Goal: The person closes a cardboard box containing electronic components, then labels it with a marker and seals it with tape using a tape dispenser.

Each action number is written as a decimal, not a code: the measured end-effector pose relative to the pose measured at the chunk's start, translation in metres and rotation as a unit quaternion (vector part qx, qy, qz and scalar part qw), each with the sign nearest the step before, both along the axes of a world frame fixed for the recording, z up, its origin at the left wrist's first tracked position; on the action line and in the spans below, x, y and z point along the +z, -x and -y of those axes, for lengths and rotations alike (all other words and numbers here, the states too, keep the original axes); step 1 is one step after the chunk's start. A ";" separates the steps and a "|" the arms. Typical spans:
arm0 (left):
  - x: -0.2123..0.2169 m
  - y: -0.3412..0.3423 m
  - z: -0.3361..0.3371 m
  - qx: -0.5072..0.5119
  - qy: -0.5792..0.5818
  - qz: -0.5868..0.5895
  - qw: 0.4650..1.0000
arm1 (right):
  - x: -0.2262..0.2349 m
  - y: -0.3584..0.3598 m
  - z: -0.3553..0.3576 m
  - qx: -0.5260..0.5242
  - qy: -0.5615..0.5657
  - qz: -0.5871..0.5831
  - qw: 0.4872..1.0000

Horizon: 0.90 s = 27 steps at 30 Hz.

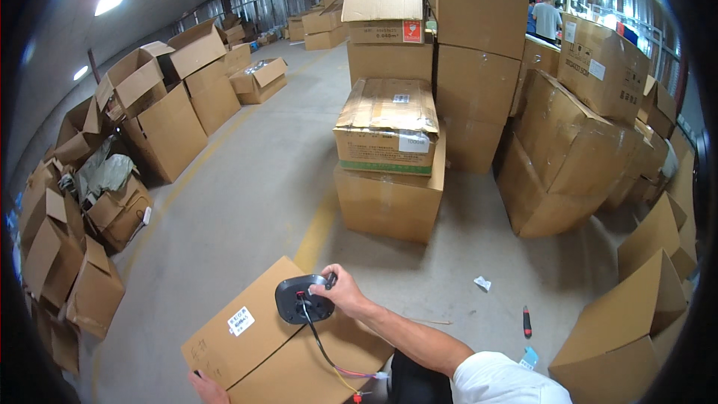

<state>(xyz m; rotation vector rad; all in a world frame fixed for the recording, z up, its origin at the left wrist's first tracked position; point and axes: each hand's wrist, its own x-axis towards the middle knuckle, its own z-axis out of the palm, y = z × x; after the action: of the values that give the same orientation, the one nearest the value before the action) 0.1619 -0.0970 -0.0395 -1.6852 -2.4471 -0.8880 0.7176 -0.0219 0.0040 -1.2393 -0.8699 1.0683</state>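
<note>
Black device [301, 299] — underside hidden, wires [336, 366] cropped

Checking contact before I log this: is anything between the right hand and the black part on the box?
Nothing visible. The right hand rests directly on the black part, which lies flat on the box. Its cable trails away toward the person, not under the fingers.

Black rounded device [301, 301], wired, flat on cardboard box [258, 337].

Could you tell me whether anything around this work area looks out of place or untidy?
Yes: a crumpled scrap of paper and a red-and-black tool lie loose on the floor, and the opened empty boxes at the left are heaped askew.
</note>
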 end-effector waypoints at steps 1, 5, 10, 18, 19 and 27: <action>0.000 0.002 0.004 -0.004 0.003 0.001 1.000 | -0.002 0.001 0.005 0.000 0.005 -0.004 1.000; 0.008 0.012 0.017 -0.005 -0.005 0.021 1.000 | 0.010 0.012 0.018 -0.001 0.011 -0.009 1.000; 0.020 0.038 0.037 0.001 0.007 0.012 1.000 | 0.026 0.032 0.036 -0.015 -0.004 -0.017 1.000; 0.036 0.060 0.050 -0.002 -0.008 0.015 1.000 | 0.049 0.030 0.039 -0.035 0.006 -0.093 0.995; 0.034 0.059 0.047 -0.005 -0.007 0.010 1.000 | 0.043 0.018 0.035 -0.039 0.008 -0.093 0.995; -0.002 0.015 -0.021 -0.002 -0.005 0.015 1.000 | 0.051 -0.160 -0.101 -0.202 -0.118 -0.119 0.965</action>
<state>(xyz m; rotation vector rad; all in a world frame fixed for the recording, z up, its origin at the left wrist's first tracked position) 0.1474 -0.0756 -0.0419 -1.6874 -2.4534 -0.9309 0.8778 0.0795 0.0545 -1.0062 -0.5112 0.7403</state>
